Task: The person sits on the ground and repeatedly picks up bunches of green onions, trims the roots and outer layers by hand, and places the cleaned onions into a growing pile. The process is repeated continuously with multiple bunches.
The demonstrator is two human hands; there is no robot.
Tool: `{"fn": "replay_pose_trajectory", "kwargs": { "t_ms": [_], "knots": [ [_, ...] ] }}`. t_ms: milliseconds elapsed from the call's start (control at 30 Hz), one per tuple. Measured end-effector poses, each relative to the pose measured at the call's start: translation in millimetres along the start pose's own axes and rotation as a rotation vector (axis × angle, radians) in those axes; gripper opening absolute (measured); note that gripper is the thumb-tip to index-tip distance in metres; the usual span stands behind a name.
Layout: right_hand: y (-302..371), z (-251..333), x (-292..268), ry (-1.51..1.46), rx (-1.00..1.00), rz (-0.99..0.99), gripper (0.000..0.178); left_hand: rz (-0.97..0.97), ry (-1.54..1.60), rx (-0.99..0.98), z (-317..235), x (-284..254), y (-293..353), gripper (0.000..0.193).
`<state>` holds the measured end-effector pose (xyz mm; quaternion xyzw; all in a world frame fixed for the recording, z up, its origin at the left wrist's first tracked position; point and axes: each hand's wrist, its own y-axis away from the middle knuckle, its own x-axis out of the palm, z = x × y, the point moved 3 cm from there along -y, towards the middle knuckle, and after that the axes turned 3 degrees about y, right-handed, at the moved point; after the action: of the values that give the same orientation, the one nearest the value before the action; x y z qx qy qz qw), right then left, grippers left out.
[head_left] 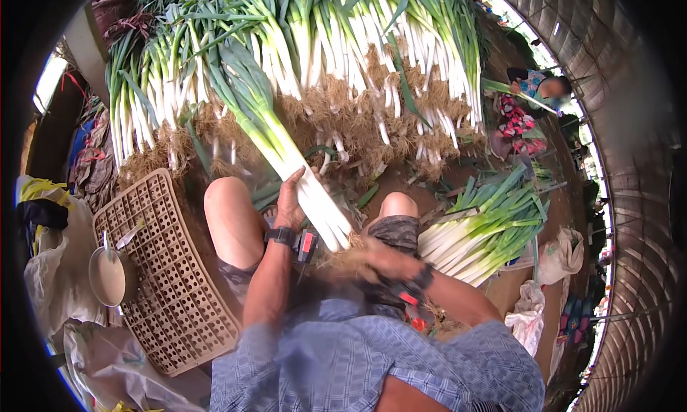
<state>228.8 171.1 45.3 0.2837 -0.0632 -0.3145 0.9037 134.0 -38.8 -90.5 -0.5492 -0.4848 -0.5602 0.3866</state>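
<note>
My left hand is closed around the white shanks of a small bunch of leeks. The bunch slants across my knees, with its green leaves up and left and its root ends down and right. At those root ends is my right hand, smeared by motion, so its fingers cannot be made out. Brown root hairs show beside it. Beyond my knees lies a wide heap of leeks with brown roots still on. A pile of leeks with clean white ends rests to the right of my right knee.
A brown plastic crate leans at my left, with a round pan-like vessel against it. Pale plastic sacks lie farther left. A white bag sits at the right. Another person holds a leek at the far right, near a curved ribbed wall.
</note>
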Motion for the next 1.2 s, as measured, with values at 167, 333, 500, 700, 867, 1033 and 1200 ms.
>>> {"fn": "replay_pose_trajectory", "kwargs": {
  "t_ms": [167,333,500,700,867,1033,1200],
  "knots": [
    [57,18,-72,0.503,-0.134,-0.222,0.023,-0.151,-0.124,0.025,14,6,4,0.037],
    [-3,92,-74,0.0,-0.446,-0.712,0.059,-0.18,-0.161,0.054,33,20,20,0.038],
    [-34,-9,-23,0.122,-0.127,0.005,0.066,-0.179,-0.265,0.032,39,39,37,0.038],
    [-35,-11,-31,0.003,-0.049,0.015,0.046,-0.119,-0.19,-0.008,51,37,43,0.053],
    [-11,0,-1,-0.216,0.016,0.04,0.046,0.045,0.156,0.086,10,60,32,0.057],
    [4,-12,-9,-0.025,0.068,0.061,0.046,0.117,0.107,0.019,19,34,26,0.049],
    [16,-49,-12,0.029,0.235,0.084,0.05,-0.039,-0.155,0.026,36,59,34,0.048]
  ]
}}
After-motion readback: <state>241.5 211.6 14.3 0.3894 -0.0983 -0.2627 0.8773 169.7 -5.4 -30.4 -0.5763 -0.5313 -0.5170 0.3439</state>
